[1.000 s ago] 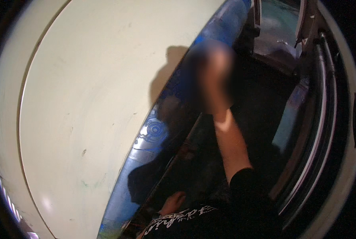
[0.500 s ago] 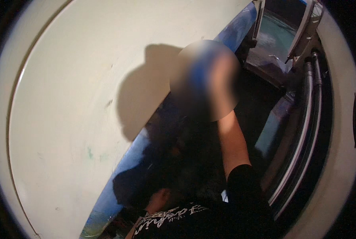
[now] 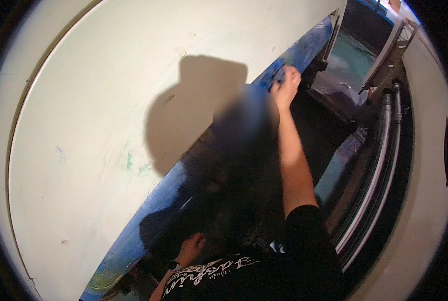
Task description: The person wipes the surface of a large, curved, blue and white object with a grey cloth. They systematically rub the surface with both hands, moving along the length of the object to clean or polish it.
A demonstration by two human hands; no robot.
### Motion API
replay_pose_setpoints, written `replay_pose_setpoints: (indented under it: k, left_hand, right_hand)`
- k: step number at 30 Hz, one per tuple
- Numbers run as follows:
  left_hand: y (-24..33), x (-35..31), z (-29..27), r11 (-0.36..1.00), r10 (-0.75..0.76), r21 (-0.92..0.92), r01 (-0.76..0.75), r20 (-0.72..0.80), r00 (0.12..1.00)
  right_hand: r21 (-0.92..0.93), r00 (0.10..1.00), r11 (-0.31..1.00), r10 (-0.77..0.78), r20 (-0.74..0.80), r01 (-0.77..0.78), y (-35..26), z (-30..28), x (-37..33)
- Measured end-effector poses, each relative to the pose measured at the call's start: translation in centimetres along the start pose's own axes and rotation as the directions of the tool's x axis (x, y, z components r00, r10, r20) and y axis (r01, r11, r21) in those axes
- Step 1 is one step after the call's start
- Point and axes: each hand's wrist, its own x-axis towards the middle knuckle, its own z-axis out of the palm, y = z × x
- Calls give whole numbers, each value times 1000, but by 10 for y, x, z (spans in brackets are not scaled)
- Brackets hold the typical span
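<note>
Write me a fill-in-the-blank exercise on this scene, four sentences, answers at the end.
1. The right hand is at a long surface whose main colour is ____.
2. Of the two hands, the left hand appears ____ in the picture.
3. On the cream panel, the smudge just below and left of the large shadow is ____.
4. The two metal rods run along the ____ side of the picture.

Missing words: blue; lower; green; right.
</note>
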Motion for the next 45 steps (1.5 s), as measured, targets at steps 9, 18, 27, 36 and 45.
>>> replay_pose_setpoints:
  k: [9, 18, 27, 36, 45]
  left_hand:
    - [-64, -22, 49, 997, -20, -76, 18, -17, 1000]
    - [5, -3, -26, 992, 127, 14, -128, -265, 956]
    - [26, -3, -33, 988, 152, 43, -147, -203, 967]
    - [27, -9, -23, 986, 164, 34, -160, -231, 959]
    - [19, -13, -10, 991, 133, 34, -129, -226, 965]
  right_hand:
    - [324, 989, 940, 62, 138, -104, -75, -27, -80]
    - [-140, 982, 972, 186, -18, -187, 41, 14, 39]
    - [623, 950, 726, 142, 278, -291, -43, -24, -83]
    - [263, 875, 856, 477, -77, -444, 46, 21, 13]
    - [406, 970, 885, 241, 21, -229, -38, -27, -118]
